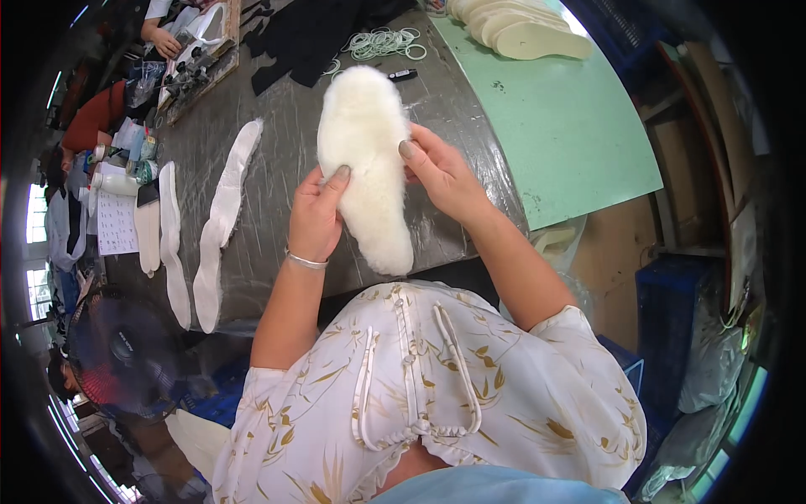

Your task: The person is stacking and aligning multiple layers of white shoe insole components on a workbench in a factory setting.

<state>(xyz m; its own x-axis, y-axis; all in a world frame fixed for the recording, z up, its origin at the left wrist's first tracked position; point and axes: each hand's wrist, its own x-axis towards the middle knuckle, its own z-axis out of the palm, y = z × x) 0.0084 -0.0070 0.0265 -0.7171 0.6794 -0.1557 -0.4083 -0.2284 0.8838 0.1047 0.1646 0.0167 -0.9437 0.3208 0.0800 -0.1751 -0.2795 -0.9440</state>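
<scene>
Left hand [316, 220] and right hand [442, 174] are both gripping one fluffy white insole [366, 139] near the centre of the frame. Each thumb is pressing on the fleecy face close to an edge; the other fingers are mostly passing behind, so their exact hold cannot be told.

Orientation: the insole's long axis is running nearly up and down the frame, leaning slightly — wide end toward the top, narrow end toward the lower right. The left thumb is sitting a little lower on the left edge, the right thumb a little higher on the right edge. The right hand is therefore lying nearer the wide end, the left nearer the narrow one. That narrow end is extending below both thumbs, pointing toward the patterned shirt [512, 395]; whether it is touching anything cannot be confirmed.

Surroundings: a dark table [285, 160] is spreading beneath. Left of centre, a long white strip [225, 220] is lying beside a narrower white strip [172, 244]. Pale green rings [388, 46] are resting near the top centre, next to black cloth [298, 42]. A green board [571, 126] is occupying the upper right — with a stack of cream insoles [541, 40] sitting on it. Another person's hand [164, 40] is showing at upper left.
</scene>
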